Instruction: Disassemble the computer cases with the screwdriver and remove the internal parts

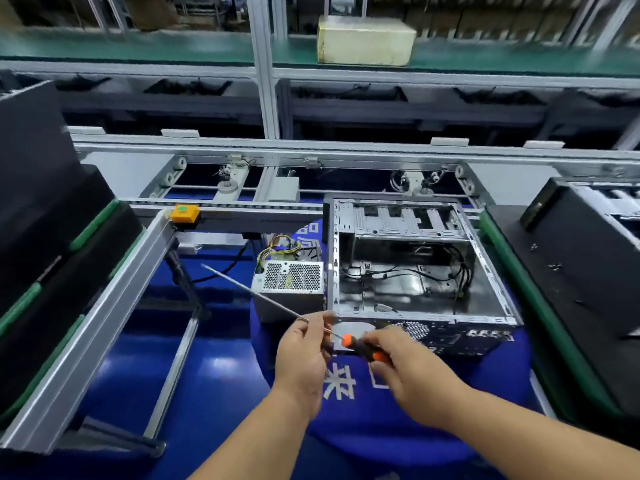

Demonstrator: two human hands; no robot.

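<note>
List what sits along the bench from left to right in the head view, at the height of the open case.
Stacked black cases → orange button box → power supply with coloured wires → open computer case → black case on the right.

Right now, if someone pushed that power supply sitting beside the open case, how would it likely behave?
The power supply is a squat metal box, so it would probably slide rather than tip. It likely feels heavy for its size. Its loose cable bundle looks floppy and might drag or snag.
</note>
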